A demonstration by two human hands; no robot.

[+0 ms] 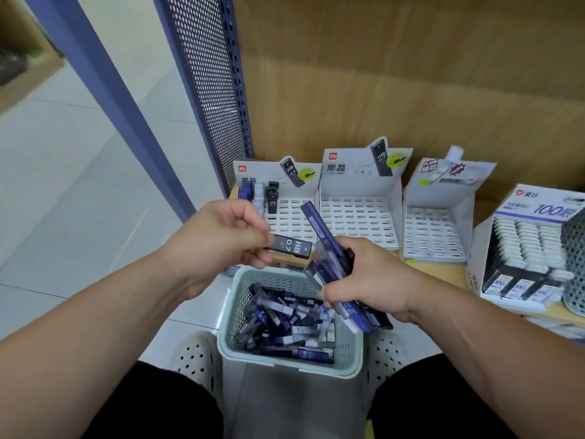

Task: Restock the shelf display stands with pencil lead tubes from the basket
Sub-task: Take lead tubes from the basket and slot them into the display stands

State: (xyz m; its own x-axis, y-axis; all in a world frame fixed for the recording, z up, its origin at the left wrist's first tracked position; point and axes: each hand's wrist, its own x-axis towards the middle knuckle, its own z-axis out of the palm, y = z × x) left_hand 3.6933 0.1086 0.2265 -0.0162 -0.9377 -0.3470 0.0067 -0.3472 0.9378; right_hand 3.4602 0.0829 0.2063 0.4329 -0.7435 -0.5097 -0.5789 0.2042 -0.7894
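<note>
My left hand (218, 239) pinches a black HB 0.7 lead tube (289, 246) and holds it level above the pale green basket (235, 299). My right hand (376, 282) grips a bundle of blue, black and clear lead tubes (329, 261), one blue tube sticking up. The basket holds several more loose tubes. Behind the hands, the left display stand (292, 217) carries a few blue, clear and black tubes at its left side. The middle stand (359, 217) and the right stand (435, 229) show bare slots.
A box display of white and blue packs (531, 248) stands on the shelf at far right, with a mesh holder (574, 264) at the edge. A blue perforated upright (205, 90) flanks the shelf's left. My knees and white perforated shoes (198, 356) bracket the basket.
</note>
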